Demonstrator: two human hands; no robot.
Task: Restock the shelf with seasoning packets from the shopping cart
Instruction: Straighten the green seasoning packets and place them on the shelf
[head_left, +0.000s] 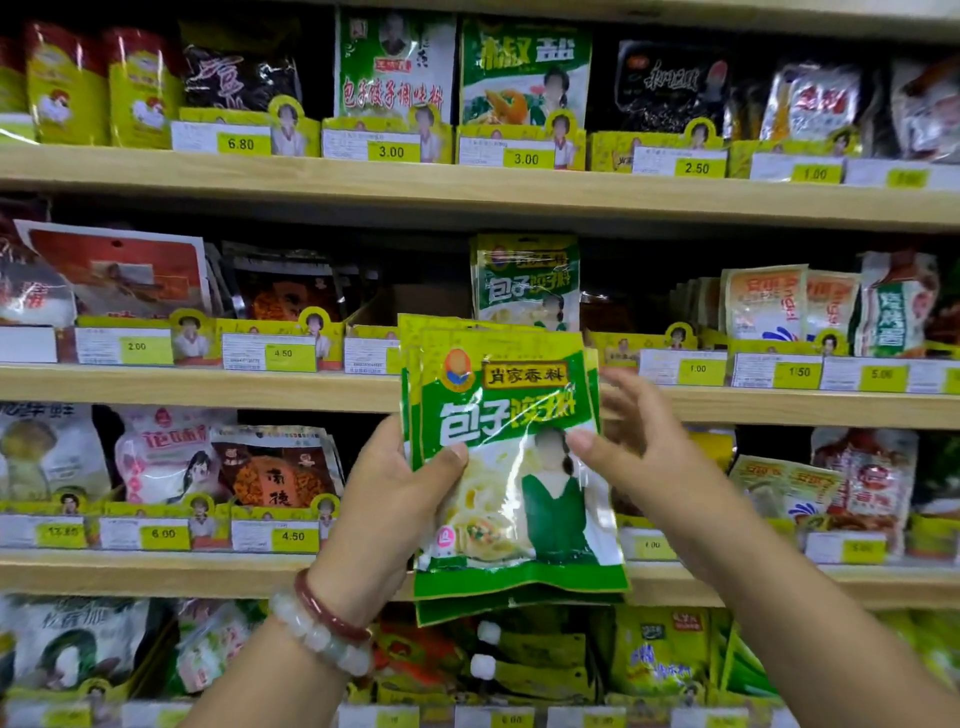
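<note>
A small stack of green-and-white seasoning packets (511, 467) is held upright in front of the shelves, at the centre of the head view. My left hand (395, 499) grips the stack's left edge, thumb across the front. My right hand (644, 447) pinches the right edge, thumb on the front and fingers spread behind. Directly behind and above, one matching packet (524, 280) stands in its slot on the second shelf (208, 387). The shopping cart is out of view.
Wooden shelves hold rows of other seasoning bags behind yellow price-tag holders (280, 351). The slot (410, 301) left of the matching packet looks dark and mostly bare. Lower shelves (156, 566) carry more bags and yellow packets (660, 654).
</note>
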